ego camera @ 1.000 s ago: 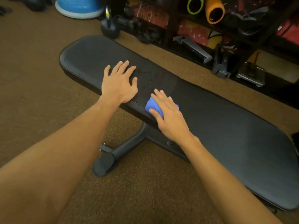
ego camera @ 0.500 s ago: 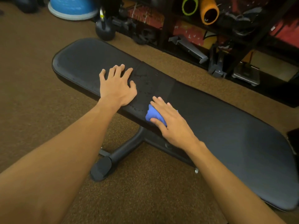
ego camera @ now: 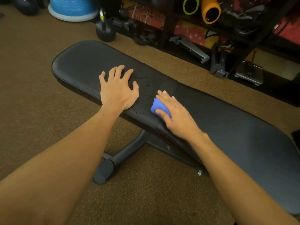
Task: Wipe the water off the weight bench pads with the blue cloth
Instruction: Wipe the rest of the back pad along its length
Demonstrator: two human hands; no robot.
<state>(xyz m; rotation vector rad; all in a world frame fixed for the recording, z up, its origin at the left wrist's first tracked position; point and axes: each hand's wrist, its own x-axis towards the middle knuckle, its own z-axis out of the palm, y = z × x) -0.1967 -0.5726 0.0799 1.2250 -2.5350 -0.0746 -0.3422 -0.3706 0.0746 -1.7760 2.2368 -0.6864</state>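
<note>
One blue cloth (ego camera: 159, 106) lies bunched at the near edge of the weight bench pads (ego camera: 243, 135), pressed under the right hand (ego camera: 177, 118), whose straight fingers flatten it toward the droplets (ego camera: 147, 86) just beyond. The left hand (ego camera: 118, 92), spread open, rests on the shorter pad (ego camera: 81, 65), likely bracing.

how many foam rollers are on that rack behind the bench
2. A green foam roller and an orange foam roller sit side by side on the dark rack at the top right, open ends facing the camera. More may be hidden in the shadows.
</note>
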